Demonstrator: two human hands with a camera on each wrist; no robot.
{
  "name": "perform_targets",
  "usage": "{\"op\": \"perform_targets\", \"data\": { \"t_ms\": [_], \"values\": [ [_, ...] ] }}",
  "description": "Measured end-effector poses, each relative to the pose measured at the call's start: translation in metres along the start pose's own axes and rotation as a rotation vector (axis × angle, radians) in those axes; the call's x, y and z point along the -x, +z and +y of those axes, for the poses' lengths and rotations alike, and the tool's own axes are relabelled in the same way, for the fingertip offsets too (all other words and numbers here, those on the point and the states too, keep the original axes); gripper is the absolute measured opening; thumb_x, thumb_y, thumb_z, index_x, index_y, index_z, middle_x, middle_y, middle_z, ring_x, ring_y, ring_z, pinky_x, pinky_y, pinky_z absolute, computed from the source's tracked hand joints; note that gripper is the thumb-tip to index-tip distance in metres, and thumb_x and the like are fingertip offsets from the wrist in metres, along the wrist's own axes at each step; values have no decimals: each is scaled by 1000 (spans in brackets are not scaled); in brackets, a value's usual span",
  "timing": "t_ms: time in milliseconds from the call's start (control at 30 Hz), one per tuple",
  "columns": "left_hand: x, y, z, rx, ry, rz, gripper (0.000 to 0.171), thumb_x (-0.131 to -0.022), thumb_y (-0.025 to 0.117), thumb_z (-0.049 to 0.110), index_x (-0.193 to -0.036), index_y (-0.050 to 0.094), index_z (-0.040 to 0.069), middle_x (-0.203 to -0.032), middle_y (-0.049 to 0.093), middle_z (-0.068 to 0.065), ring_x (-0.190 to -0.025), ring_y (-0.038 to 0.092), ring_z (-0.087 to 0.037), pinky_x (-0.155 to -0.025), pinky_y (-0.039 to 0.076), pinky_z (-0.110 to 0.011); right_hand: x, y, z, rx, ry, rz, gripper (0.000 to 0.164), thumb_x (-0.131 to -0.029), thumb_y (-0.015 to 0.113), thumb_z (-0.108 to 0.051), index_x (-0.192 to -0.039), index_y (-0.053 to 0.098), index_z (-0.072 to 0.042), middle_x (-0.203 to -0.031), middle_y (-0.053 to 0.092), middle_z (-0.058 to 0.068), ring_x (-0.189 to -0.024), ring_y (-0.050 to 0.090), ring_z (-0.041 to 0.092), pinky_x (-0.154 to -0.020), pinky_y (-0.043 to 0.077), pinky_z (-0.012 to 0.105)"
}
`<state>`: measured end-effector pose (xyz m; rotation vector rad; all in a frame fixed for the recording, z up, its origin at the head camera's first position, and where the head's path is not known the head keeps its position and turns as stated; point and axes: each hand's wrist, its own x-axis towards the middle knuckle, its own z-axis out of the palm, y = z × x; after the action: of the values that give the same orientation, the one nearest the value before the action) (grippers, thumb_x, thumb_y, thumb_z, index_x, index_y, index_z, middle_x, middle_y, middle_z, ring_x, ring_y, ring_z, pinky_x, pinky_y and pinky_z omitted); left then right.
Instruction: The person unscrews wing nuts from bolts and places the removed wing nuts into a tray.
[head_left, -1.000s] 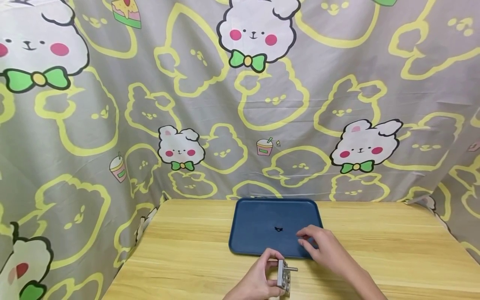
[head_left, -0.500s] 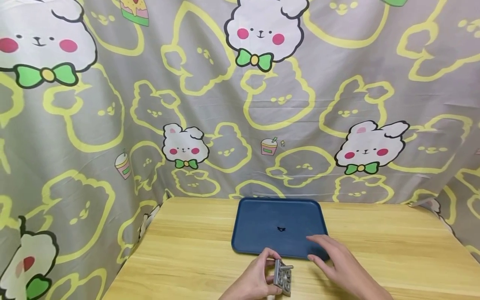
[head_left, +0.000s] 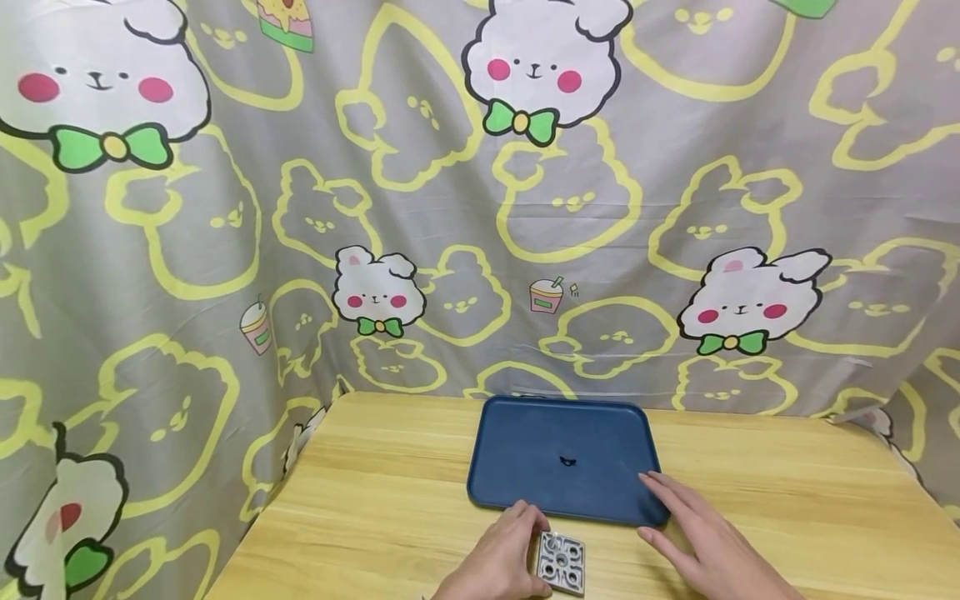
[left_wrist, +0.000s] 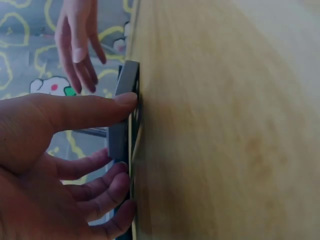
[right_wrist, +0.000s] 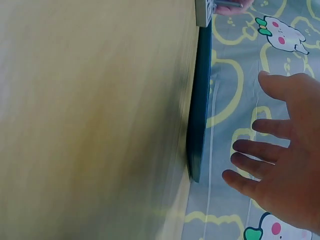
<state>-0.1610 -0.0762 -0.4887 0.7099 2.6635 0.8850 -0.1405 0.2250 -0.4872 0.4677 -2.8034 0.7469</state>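
Observation:
My left hand (head_left: pixel 501 552) grips the left side of a square grey metal block (head_left: pixel 562 563), just in front of the tray. The block's face, with several round holes and recesses, is turned upward, and a pin stands out near its upper left corner. In the left wrist view the thumb lies across the block (left_wrist: pixel 131 75), edge-on and low over the table. To the right, my right hand (head_left: pixel 701 542) hovers beside the tray's front right corner, fingers extended and apart. Nothing is in that hand (right_wrist: pixel 290 160) in the right wrist view.
A dark blue tray (head_left: pixel 521 450) lies on the wooden table (head_left: pixel 397 467), near its back edge. One small black piece (head_left: pixel 567 461) sits on the tray. A patterned curtain (head_left: pixel 450 208) hangs behind the table and at its sides.
My left hand has tilted the block from upright, pin pointing right, down to nearly flat with its holed face up. My right hand has drawn back from over the tray, and its fingers have spread.

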Motion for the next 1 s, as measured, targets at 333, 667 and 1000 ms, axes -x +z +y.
{"op": "perform_targets", "data": {
  "t_ms": [333, 667, 1000],
  "values": [
    [-1, 1, -5, -35, -12, -1, 58, -63, 100, 26, -109, 65, 19, -92, 49, 15, -81, 45, -1, -76, 47, -24, 5, -5, 10, 70, 16, 7, 69, -97, 68, -50, -148, 53, -7, -145, 53, 19, -127, 56, 41, -93, 55, 61],
    [9, -21, -19, 10, 92, 128, 52, -82, 88, 34, -124, 66, 11, -108, 59, 7, -99, 56, -10, -90, 54, -29, 6, -7, 21, 185, -51, 51, 71, -97, 69, -46, -148, 51, 0, -146, 51, 24, -130, 52, 44, -97, 52, 62],
    [16, -59, -56, -190, 122, 314, 49, -104, 62, 28, -144, 54, 1, -155, 45, -19, -143, 40, -40, -115, 34, -66, 4, -7, 34, 235, 9, 32, 80, -98, 64, -52, -154, 41, 0, -154, 40, 30, -140, 38, 51, -105, 40, 69]
  ]
}}
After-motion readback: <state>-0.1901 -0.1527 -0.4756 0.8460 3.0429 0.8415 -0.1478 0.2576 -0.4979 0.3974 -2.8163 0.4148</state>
